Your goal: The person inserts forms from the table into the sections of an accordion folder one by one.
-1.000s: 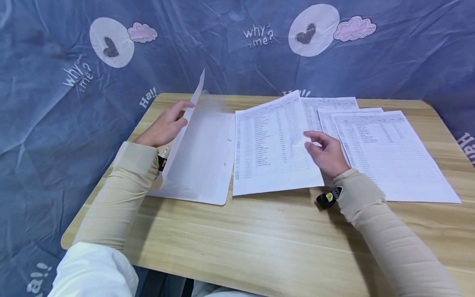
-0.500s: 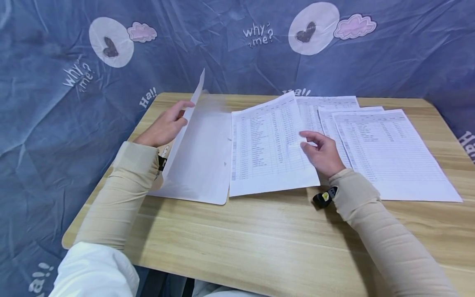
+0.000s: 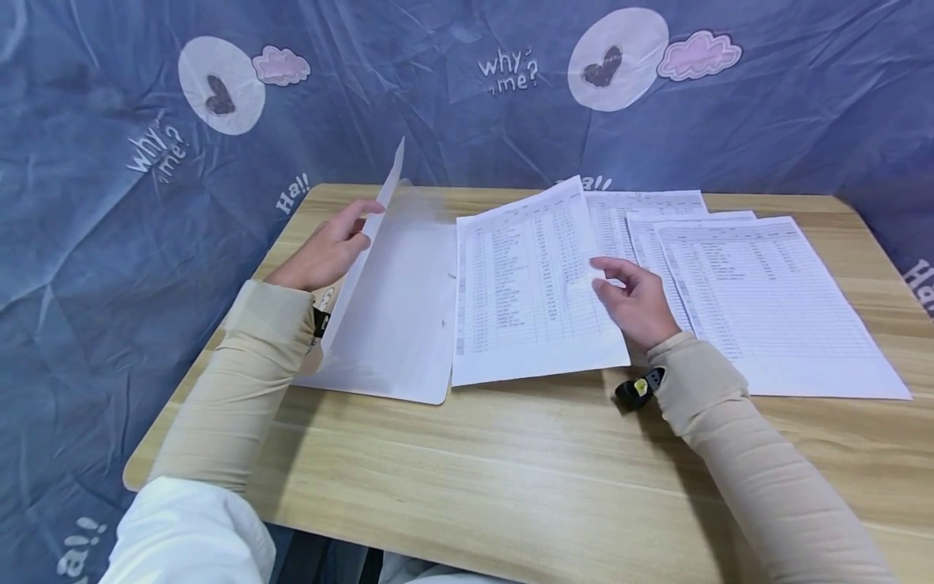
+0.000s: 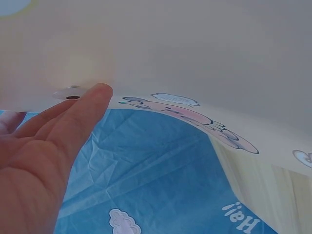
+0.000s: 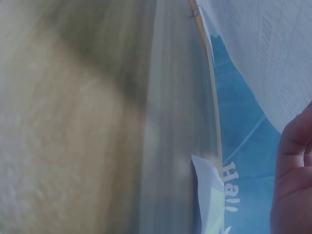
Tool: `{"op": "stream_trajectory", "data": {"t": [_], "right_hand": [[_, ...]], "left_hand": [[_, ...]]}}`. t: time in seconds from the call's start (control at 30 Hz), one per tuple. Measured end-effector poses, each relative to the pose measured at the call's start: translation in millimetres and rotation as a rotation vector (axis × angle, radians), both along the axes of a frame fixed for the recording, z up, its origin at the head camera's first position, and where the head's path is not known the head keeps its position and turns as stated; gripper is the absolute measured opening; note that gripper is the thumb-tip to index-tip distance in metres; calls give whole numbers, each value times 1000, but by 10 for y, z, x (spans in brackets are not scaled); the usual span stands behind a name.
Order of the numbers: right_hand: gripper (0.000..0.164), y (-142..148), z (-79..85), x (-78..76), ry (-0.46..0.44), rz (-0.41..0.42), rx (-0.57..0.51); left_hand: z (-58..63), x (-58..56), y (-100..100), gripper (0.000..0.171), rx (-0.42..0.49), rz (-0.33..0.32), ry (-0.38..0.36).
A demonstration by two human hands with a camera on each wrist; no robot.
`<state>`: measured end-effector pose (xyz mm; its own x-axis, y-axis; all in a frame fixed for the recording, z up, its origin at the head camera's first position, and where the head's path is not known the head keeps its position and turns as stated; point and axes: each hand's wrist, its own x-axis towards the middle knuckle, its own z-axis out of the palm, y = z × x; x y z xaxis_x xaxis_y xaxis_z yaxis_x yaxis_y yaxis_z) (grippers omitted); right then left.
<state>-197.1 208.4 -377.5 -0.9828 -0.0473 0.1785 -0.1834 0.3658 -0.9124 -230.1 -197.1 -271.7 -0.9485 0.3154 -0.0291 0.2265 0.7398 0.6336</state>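
Folder (image 3: 397,341) held open, printed sheet (image 3: 529,300) pinched alongside

Left hand (image 3: 321,247): grasping. It grips the free edge of the folder's cover (image 3: 357,259), with a narrow gap between the digits. In the left wrist view the fingers are fairly straight, tips on the cover near a round fitting (image 4: 63,92); which digits bear on the inner face cannot be fully told. The cover is judged to be held upright because it would otherwise fall closed over the inside.

Just right of the left hand, the folder's back panel lies flat on the counter (image 3: 511,478), its inside exposed.

Between the two hands stands the printed sheet, its left edge along the folder's right edge. Whether the two touch cannot be told. Its right side is raised and tilted, print facing the wearer, presumably to keep it clear of the counter and under control.

Right hand (image 3: 642,304): grasping. Thumb and forefinger pinch the sheet's right edge near mid-height, barely parted; a light, one-sided hold, so the sheet may flex.

Beyond and to the right of the right hand, loose printed pages (image 3: 773,316) overlap on the counter, fanned so that their edges show, which should ease separate pickup.
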Motion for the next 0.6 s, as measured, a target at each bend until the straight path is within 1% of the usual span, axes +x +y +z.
{"op": "stream_trajectory", "data": {"t": [0.2,0.37,0.6], "right_hand": [[35,0,25,5,-5,-1,-1],[35,11,46,9,-3,-14,-23],[34,14,72,-6,10,-21,-54]], "left_hand": [[-1,-1,7,45,4,-2,-5],[-1,3,8,46,2,-4,-10],[8,6,4,46,-14,2,7]]}}
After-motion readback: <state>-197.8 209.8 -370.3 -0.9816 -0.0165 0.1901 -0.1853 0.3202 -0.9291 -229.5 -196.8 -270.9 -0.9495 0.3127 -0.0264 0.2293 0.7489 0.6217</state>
